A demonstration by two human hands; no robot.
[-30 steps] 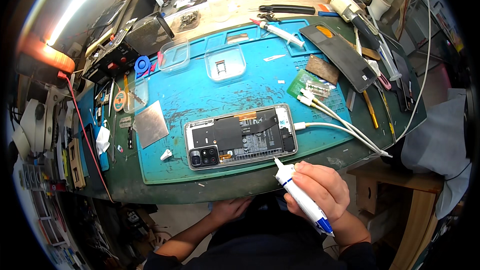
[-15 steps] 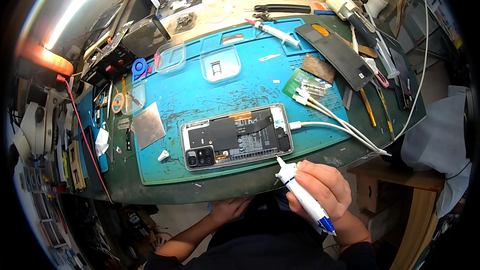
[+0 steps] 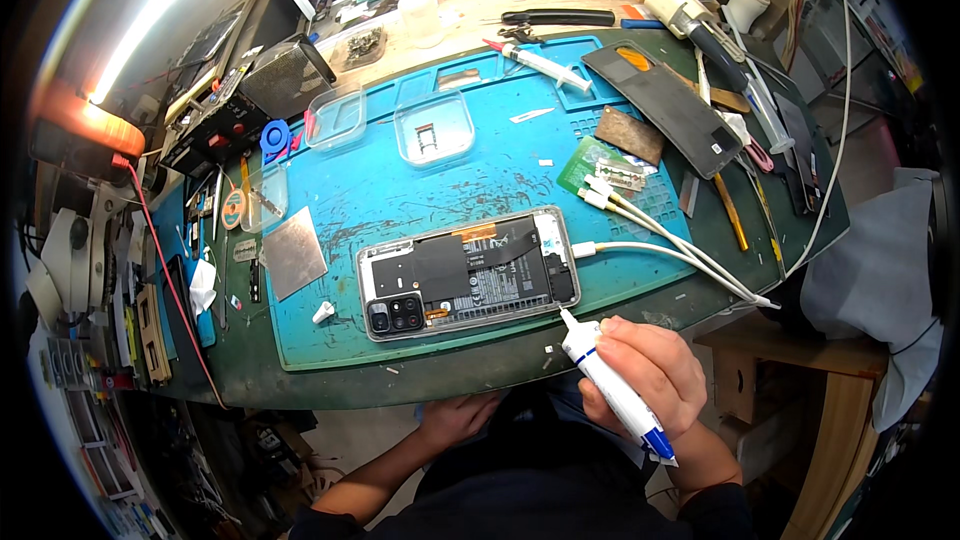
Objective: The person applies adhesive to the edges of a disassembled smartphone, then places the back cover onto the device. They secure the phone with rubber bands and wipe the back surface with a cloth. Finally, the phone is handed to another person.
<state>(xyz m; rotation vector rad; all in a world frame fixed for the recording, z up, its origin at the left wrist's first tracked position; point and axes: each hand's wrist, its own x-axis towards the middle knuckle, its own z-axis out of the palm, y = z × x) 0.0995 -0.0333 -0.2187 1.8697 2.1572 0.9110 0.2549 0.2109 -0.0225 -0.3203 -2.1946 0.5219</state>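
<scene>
My right hand [image 3: 655, 375] is closed round a white glue tube [image 3: 618, 392] with a blue end. Its narrow nozzle points up and left, with the tip at the near right corner of an opened smartphone [image 3: 470, 275]. Whether the tip touches the frame is too small to tell. The phone lies on a blue work mat [image 3: 350, 180], its back off and the battery and camera module showing. A white charging cable [image 3: 640, 252] runs into its right end. Down in front of the bench edge rests my left hand [image 3: 460, 420], its fingers mostly hidden.
Left of the phone are a small white cap [image 3: 323, 312] and a metal plate [image 3: 298, 253]. A clear box [image 3: 435, 130] holding a SIM tray stands behind it. Further right lie a dark phone back cover [image 3: 665, 105], a syringe [image 3: 545, 68] and a razor blade [image 3: 620, 175].
The glue tube's tip has moved slightly right along the phone's near edge, toward the corner. The view has shifted a little. My left hand looks unchanged.
</scene>
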